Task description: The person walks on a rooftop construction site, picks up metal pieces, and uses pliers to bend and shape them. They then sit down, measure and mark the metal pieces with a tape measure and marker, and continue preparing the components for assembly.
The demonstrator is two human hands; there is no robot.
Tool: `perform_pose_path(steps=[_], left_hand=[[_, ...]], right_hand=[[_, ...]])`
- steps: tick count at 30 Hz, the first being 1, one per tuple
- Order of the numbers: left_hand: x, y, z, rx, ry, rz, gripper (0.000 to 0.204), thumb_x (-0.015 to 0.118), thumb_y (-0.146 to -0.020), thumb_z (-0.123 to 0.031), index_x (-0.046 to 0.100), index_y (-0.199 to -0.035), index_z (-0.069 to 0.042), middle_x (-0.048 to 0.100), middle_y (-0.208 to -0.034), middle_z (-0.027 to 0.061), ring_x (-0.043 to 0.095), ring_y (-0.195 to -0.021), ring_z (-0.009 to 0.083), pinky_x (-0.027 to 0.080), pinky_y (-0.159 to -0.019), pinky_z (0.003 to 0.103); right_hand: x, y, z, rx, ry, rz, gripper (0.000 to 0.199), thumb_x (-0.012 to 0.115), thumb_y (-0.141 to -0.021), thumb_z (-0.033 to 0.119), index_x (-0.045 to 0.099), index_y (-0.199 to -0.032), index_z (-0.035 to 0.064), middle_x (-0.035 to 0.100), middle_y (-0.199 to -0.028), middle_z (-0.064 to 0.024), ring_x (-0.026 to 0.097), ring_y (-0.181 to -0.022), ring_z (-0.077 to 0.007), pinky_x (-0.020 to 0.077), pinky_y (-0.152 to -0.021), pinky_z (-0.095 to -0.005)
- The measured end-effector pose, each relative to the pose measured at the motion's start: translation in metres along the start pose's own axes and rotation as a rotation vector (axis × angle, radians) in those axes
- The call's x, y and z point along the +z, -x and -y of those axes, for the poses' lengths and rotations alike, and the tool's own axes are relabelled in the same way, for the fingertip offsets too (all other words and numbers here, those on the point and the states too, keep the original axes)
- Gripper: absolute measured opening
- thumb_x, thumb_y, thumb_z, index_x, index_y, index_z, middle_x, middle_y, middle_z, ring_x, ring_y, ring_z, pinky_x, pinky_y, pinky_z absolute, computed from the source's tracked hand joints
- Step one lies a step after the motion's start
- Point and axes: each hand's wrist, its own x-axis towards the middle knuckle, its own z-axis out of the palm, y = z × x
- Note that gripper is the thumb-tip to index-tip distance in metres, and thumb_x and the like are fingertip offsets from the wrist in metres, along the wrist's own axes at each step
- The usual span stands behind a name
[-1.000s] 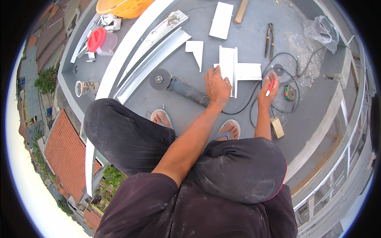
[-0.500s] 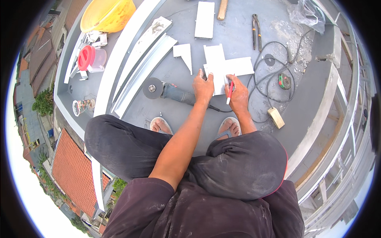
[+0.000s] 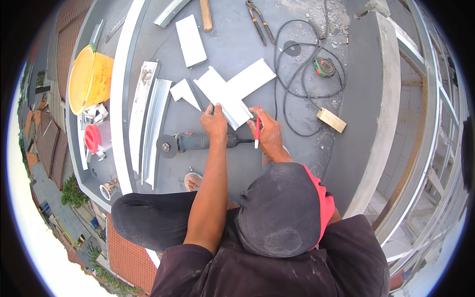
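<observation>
Two white metal channel pieces meet at an angle on the grey surface before me: a long white piece (image 3: pixel 217 91) and a second white piece (image 3: pixel 252 78) pointing away to the right. My left hand (image 3: pixel 214 121) is closed, thumb and fingers pinching the near left edge of the long piece. In my right hand (image 3: pixel 270 136) a red pen (image 3: pixel 258 123) sits upright between the fingers, its white end toward me. The fingertips of this hand reach the near right end of the long piece. Just nearer than the pieces lies an angle grinder (image 3: pixel 198 142).
A notched white offcut (image 3: pixel 185 93), a loose white piece (image 3: pixel 191 42), pliers (image 3: pixel 261 22) and a wooden handle (image 3: pixel 206 15) lie around. A black cable (image 3: pixel 297 94) coils near a tape measure (image 3: pixel 324 67) and wooden block (image 3: pixel 331 120). Long channels (image 3: pixel 157 133) and a yellow bucket (image 3: pixel 94 79) stand left.
My view has shifted and turned. The white channel pieces have swung counterclockwise, the second one now pointing up to the right. My right hand keeps the red pen.
</observation>
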Motion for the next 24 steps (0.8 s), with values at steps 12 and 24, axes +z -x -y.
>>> perform_pose_path(steps=[12,24], left_hand=[[-0.003,-0.001,-0.003,-0.088,0.047,0.047,0.053,0.067,-0.105,-0.017,0.058,-0.146,0.014,0.067,-0.136,0.022,0.067,-0.122,0.0314,0.059,-0.099,0.046],[0.006,-0.018,-0.004,-0.082,-0.066,-0.059,0.052,0.079,-0.096,-0.018,0.067,-0.13,0.02,0.076,-0.116,0.0238,0.075,-0.1,0.0254,0.06,-0.086,0.037]], right_hand=[[0.004,-0.001,-0.01,-0.047,-0.081,-0.063,0.028,0.071,-0.097,0.001,0.069,-0.125,0.005,0.075,-0.112,-0.0189,0.075,-0.092,-0.0365,0.0605,-0.08,-0.0415],[-0.001,-0.006,-0.007,-0.047,-0.115,-0.019,0.031,0.068,-0.095,0.002,0.068,-0.125,0.0046,0.074,-0.115,-0.0186,0.073,-0.1,-0.0425,0.0597,-0.084,-0.0468]])
